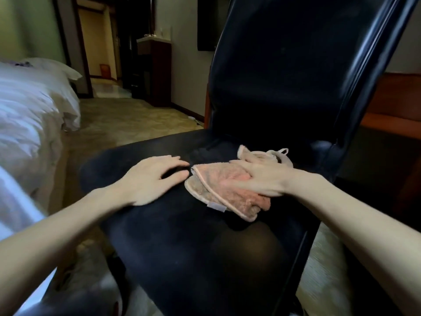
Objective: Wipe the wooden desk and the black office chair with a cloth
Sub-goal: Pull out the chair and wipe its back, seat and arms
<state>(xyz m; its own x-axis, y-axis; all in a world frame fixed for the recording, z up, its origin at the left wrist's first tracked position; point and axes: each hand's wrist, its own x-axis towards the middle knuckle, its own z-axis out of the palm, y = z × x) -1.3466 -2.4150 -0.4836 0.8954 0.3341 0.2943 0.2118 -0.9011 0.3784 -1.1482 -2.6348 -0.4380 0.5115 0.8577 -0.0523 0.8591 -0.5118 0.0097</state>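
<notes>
1. Your right hand (262,176) lies on the pink cloth (216,190), with a fold gathered between thumb and fingers, so it holds the cloth. Blur softens the grip.
2. The cloth sits on the seat (182,236) of the black office chair (296,99), towards the back of the seat.
3. Your left hand (155,179) rests flat on the seat just beside the cloth, fingers straight, holding nothing.
4. I judge you are on the chair half of the job, working the seat. The backrest (273,53) probably remains.
5. The wooden surface (391,99) shows only at the right edge, so I cannot tell whether it has been wiped.
</notes>
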